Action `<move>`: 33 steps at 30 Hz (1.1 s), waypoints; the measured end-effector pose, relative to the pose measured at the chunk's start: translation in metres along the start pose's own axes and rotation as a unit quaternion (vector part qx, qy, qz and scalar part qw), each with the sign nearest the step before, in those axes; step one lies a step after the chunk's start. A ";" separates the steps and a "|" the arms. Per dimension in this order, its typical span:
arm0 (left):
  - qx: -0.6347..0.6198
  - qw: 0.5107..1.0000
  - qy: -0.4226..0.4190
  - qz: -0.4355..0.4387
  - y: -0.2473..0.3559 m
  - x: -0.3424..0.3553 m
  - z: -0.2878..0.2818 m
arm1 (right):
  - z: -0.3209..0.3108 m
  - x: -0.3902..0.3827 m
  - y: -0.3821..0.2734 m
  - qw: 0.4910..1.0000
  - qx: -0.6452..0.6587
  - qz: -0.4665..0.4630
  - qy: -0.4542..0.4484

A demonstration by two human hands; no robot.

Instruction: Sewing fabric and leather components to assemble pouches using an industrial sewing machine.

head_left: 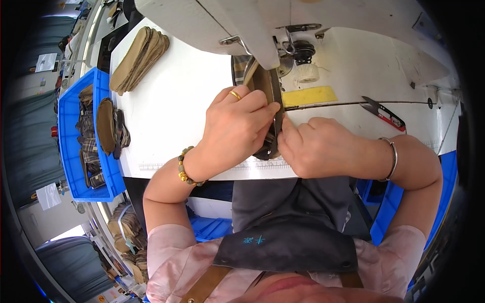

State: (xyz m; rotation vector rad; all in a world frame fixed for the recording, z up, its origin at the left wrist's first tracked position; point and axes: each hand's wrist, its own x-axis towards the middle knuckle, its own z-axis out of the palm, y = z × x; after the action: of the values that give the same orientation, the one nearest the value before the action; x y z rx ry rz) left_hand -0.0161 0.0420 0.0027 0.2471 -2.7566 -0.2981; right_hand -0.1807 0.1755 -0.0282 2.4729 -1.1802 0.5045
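A zippered fabric piece [263,83], brown with a dark zipper edge and a striped part at its far left, lies under the sewing machine [260,43] at the needle area. My left hand [236,126] is closed on its left side, fingertips pressed against the zipper tape. At the near right edge of the same piece, my right hand [316,146] pinches the dark tape between thumb and curled fingers. The near end of the piece hangs between both hands, close to the table's front edge. My left hand partly hides the fabric.
Brown fabric pieces [139,60] are stacked at the far left of the white table [177,111]. A blue bin [65,136] of plaid and brown pieces stands beyond the left edge. Red-handled thread snips [386,115] lie on the right, past a yellow strip [309,95].
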 end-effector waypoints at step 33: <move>-0.054 0.997 -0.045 -0.029 -0.027 0.007 -0.041 | 0.022 0.007 0.041 0.991 0.097 0.085 0.020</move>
State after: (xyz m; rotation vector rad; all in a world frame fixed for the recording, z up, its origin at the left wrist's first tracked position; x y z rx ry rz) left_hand -0.0042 0.0073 0.0360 0.2936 -2.8145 -0.4846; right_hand -0.2052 0.1363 -0.0379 2.5196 -1.3916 0.7460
